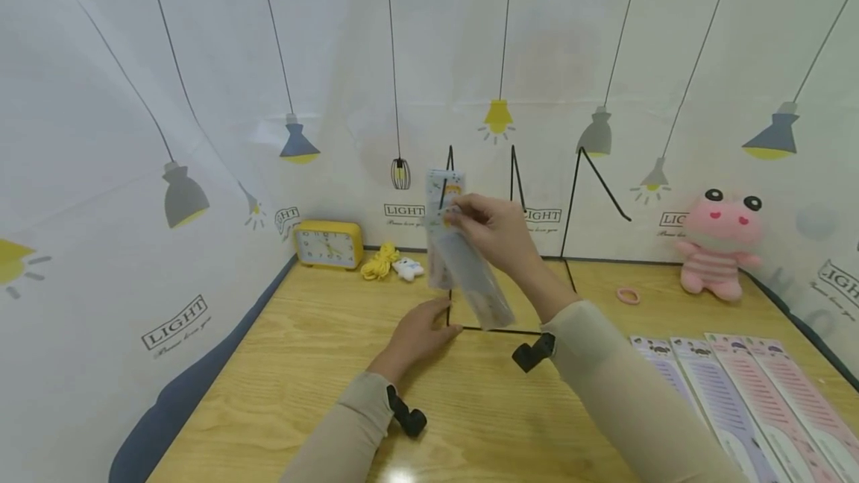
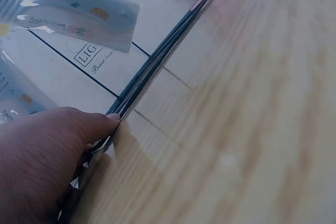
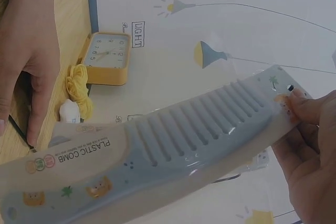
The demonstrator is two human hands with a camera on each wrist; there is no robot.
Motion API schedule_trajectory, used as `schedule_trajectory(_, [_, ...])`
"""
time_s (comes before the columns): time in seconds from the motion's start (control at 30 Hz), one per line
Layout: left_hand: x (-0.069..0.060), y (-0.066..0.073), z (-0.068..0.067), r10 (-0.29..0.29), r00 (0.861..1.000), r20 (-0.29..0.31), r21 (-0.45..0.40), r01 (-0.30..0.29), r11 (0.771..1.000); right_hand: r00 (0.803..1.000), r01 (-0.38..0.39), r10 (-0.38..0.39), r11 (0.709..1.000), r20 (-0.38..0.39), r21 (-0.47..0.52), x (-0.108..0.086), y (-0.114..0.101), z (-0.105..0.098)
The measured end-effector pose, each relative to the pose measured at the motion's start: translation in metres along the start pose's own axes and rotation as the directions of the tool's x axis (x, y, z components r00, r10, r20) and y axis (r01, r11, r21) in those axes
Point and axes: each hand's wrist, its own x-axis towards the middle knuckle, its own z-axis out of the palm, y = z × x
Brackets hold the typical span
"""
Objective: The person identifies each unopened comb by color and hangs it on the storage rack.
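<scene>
A black wire rack [image 1: 502,331] stands on the table, its upright arms rising toward the back wall. Near its front left corner, my left hand [image 1: 419,334] grips the low wire [image 2: 152,72] with thumb and fingers. Higher up, my right hand [image 1: 493,233] pinches one end of a pale blue plastic comb [image 3: 205,135] in a clear sleeve. The sleeve tilts down to the right in the head view. Behind it, a second sleeved comb [image 1: 439,267] hangs upright by the left rack arm; its attachment is partly hidden by my fingers.
At the back left are a yellow alarm clock [image 1: 329,244], a yellow cord bundle [image 1: 379,261] and a small white figure [image 1: 408,269]. A pink plush toy [image 1: 721,244] sits back right, near a pink ring [image 1: 628,296]. Several printed strips [image 1: 721,375] lie at the right.
</scene>
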Motion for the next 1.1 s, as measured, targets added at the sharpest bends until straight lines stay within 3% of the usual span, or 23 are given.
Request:
schedule_trajectory(0.37, [-0.002,0.002,-0.003,0.005,1.0,-0.009,-0.017,-0.005,1.0,1.0,-0.006,0.006,1.0,-0.008,-0.004,0.005,0.0,0.003])
schedule_trajectory(0.8, [-0.005,0.006,-0.004,-0.02,1.0,0.004,-0.034,0.02,0.999,0.996,-0.083,0.083,0.996,-0.016,0.016,0.006,0.014,0.007])
schedule_trajectory(1.1, [-0.003,0.001,-0.001,-0.012,1.0,-0.002,-0.039,0.012,0.999,0.995,-0.095,0.095,0.995,-0.034,0.003,0.007,0.018,0.01])
